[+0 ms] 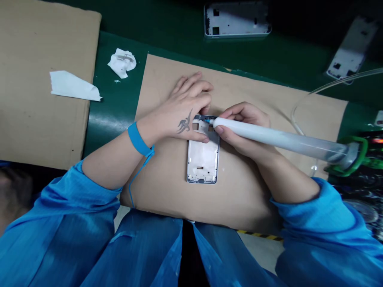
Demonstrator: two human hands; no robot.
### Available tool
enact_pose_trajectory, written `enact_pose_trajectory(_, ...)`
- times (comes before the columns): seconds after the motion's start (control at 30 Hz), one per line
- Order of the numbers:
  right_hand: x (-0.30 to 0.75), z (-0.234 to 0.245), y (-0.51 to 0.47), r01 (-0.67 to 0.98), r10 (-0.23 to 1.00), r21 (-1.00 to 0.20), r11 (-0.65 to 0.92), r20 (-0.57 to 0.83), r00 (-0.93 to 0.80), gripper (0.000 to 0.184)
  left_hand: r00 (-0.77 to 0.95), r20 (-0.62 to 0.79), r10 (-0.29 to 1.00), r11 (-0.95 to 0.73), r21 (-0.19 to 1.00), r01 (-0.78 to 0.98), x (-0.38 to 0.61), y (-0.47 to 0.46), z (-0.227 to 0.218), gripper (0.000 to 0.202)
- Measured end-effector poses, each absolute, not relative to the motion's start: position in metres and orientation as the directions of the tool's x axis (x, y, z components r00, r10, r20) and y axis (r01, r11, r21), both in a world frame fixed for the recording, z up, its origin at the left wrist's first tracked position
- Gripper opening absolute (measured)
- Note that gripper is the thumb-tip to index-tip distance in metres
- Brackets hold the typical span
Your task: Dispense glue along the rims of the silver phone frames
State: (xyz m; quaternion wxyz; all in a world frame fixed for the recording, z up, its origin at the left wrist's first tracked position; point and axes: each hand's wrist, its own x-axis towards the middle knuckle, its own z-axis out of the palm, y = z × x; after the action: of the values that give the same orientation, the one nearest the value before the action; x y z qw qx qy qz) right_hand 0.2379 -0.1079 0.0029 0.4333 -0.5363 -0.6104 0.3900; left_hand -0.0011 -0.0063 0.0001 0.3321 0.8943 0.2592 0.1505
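Note:
A silver phone frame (203, 159) with a dark rim lies on a brown cardboard sheet (167, 171) in front of me. My left hand (190, 107) grips its upper left part, with the thumb across the face and the fingers curled past the top edge. In my right hand (248, 127) is a large dispensing syringe (269, 137) with white contents, held near the front between thumb and fingers. Its small blue tip (207, 120) is at the frame's top edge; whether it touches cannot be made out. A blue wrist strap (138, 139) circles my left wrist.
Another phone frame (237, 20) lies at the back on the green mat, and one more (351, 52) at the far right. Crumpled white tissue (122, 63) and a folded wipe (74, 85) are at left. A clear hose (329, 83) loops at right. Another person's blurred hand (14, 191) shows at far left.

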Motion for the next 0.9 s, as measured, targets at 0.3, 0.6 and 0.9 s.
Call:
enact_pose_trajectory(0.3,0.2368,0.0066,-0.1086,0.327,0.994,-0.938,0.111,0.100,-0.049,0.040,0.829,0.096,0.551,-0.681,0.627,0.379,-0.0014,-0.0057,-0.0001,0.067)
enact_pose_trajectory(0.6,0.2384,0.0056,-0.1076,0.335,0.998,-0.940,0.067,0.062,-0.024,0.042,0.815,0.098,0.571,-0.665,0.638,0.389,-0.0019,-0.0061,-0.0005,0.067)
enact_pose_trajectory(0.9,0.2387,0.0049,-0.1066,0.325,0.997,-0.943,0.074,0.074,-0.012,0.045,0.830,0.074,0.552,-0.664,0.641,0.384,-0.0025,-0.0049,0.0021,0.063)
